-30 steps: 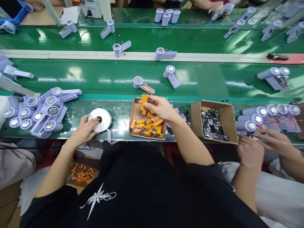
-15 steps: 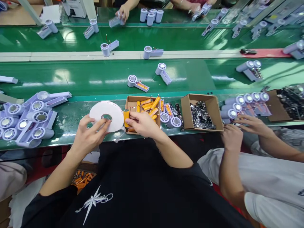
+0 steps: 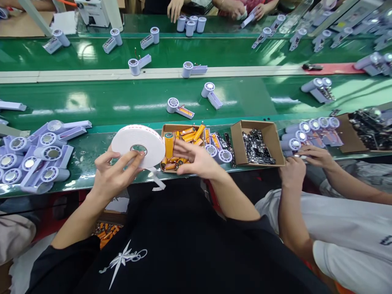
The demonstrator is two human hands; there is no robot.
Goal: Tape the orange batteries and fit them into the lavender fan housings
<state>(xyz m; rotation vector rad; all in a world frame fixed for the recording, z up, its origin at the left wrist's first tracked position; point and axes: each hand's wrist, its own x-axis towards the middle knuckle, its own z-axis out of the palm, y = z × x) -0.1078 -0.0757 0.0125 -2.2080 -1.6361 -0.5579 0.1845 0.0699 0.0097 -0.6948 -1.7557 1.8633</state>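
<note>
My left hand (image 3: 118, 173) is closed on a large roll of white tape (image 3: 122, 141), its fingers at the hole in the middle. A loose end of tape (image 3: 157, 181) dangles below the roll. Against the roll's right edge an orange battery (image 3: 168, 145) stands upright; whether it sticks to the tape I cannot tell. Just right of it, my right hand (image 3: 199, 160) has its fingers spread, holding nothing. Behind that hand sits a cardboard box (image 3: 167, 129) of orange batteries (image 3: 190, 132), partly hidden.
Lilac fan-like housings (image 3: 50, 153) are piled at the left. A box of circuit boards (image 3: 259, 147) stands to the right, beside a co-worker's hands (image 3: 294, 169). Single housings (image 3: 209, 90) lie on the green conveyor (image 3: 107, 94). Other people's hands (image 3: 175, 9) are across the line.
My right hand has let go of the orange battery, opened and drawn back to the right. The tape roll has tilted, and its loose end hangs lower. Across the line, a hand released a housing.
</note>
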